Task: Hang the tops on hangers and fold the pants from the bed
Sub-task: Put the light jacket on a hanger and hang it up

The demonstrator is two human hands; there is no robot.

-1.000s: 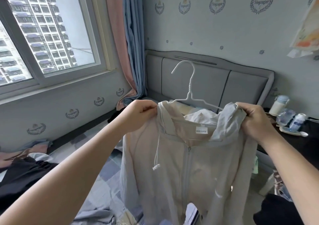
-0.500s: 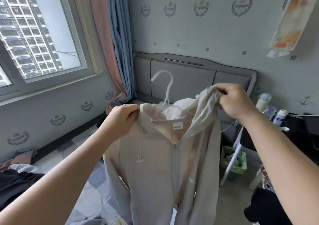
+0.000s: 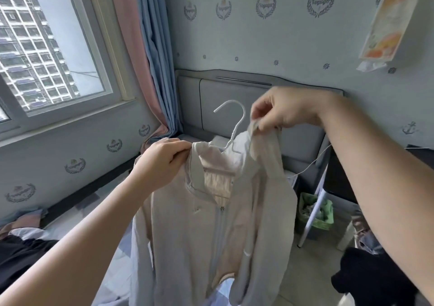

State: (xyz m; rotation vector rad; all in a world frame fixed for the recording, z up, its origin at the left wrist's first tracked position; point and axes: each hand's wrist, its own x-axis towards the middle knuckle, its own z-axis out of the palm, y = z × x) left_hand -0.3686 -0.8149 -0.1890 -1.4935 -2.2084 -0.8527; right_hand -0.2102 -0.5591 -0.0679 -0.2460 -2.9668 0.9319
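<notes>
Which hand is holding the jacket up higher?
The right hand: it pinches the jacket by its edge, up beside the hook of the white hanger, while the left hand grips the collar lower down.

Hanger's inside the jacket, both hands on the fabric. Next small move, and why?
Probably the right hand draws its pinched fabric down over the right side of the hanger. That fabric is lifted up beside the hook, while the left hand grips the other shoulder of the jacket lower down.

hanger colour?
White: the hanger, its hook showing above the pale beige zip jacket, clearest in the head view.
</notes>
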